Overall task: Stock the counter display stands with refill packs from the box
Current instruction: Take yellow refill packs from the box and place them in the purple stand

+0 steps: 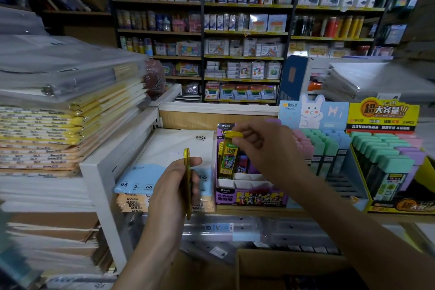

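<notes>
Right hand [266,148] is raised over the purple display stand [249,196], with thumb and fingertips pinched on the yellow cap of a refill pack [228,158]. The pack is held upright, its lower end down among the stand's rear slots; white dividers at the front are seen unfilled. Left hand [169,193] is held lower and to the left, fingers curled round a second pack [187,186] seen edge-on, yellow rim up. Whether one or several are gripped there cannot be told.

The purple stand is set on the wooden tabletop [259,214], just beside a blue rabbit stand [310,113] filled with pastel-capped packs. A yellow stand [383,113], also filled, is placed at far right. B5 paper packs [169,148] are stacked left of the purple stand. A cardboard box [282,263] is seen below the tabletop edge. Notebook stacks [42,129] are piled at left, and stocked shelves [244,30] are seen behind.
</notes>
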### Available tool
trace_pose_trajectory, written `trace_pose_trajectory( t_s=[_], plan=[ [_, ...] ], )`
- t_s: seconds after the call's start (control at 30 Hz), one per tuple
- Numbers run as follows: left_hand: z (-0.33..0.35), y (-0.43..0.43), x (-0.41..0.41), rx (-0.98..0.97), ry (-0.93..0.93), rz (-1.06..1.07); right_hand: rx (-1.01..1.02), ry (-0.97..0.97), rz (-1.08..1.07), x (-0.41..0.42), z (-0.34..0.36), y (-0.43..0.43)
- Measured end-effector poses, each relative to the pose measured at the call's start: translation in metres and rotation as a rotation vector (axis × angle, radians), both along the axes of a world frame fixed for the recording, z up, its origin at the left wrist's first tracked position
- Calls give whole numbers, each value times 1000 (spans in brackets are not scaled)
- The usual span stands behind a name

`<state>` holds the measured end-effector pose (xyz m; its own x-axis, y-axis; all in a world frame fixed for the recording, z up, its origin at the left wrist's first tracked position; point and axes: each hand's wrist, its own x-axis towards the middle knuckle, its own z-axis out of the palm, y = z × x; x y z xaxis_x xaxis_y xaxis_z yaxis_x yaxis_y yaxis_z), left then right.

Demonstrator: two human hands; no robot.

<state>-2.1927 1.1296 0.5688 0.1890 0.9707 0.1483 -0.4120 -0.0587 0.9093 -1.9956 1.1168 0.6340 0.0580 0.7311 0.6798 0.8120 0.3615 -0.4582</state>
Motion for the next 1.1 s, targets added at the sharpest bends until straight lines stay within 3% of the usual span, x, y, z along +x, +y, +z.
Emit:
trace_pose_trajectory(
  t_s=[0.33, 0.7, 0.87, 1.1],
  plan=[
    [1, -4, -1, 83, 19, -11, -13, -180, 23, -5, -21, 4],
    [5, -2, 6, 203, 80, -32, 0, -130, 22, -4, -30, 0],
    [15, 5, 8, 343, 159, -6, 46, -89, -8, 8, -35, -15],
    [26, 15, 21, 393, 210, -2, -33, -137, -70, 23, -48, -42]
  ],
)
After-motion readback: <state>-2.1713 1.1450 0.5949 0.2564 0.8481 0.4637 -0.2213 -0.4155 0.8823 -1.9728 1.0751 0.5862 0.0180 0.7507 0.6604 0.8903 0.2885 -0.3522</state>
